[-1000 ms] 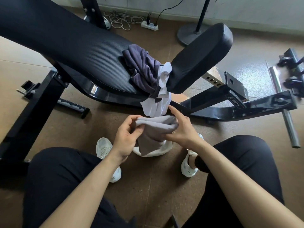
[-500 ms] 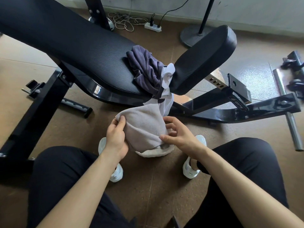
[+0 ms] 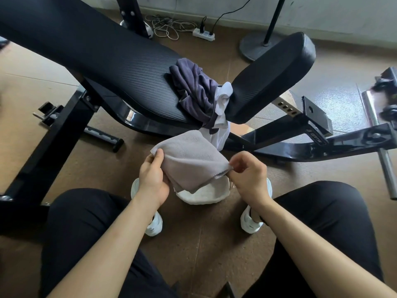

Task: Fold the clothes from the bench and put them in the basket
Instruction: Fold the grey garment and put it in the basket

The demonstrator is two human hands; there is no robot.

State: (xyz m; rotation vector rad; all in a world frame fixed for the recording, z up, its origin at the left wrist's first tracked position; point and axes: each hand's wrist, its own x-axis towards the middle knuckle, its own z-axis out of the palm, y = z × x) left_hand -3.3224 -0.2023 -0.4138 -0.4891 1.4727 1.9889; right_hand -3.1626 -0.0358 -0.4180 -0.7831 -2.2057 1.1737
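Observation:
A light grey cloth is stretched between my hands above the floor. My left hand pinches its left corner and my right hand pinches its right corner. Directly beneath it sits a white basket, mostly hidden by the cloth. On the black weight bench, a crumpled dark purple garment lies in the gap between the two pads. A white garment hangs down from that gap, just behind the grey cloth.
The bench's black steel frame spreads across the floor to the right and left. A metal bar lies at far right. A round stand base, a power strip and tangled cables sit by the wall. My knees and white shoes flank the basket.
The grey cloth went from bunched up to spread wide between my hands. My right hand moved from the cloth's lower edge up to grip its right corner.

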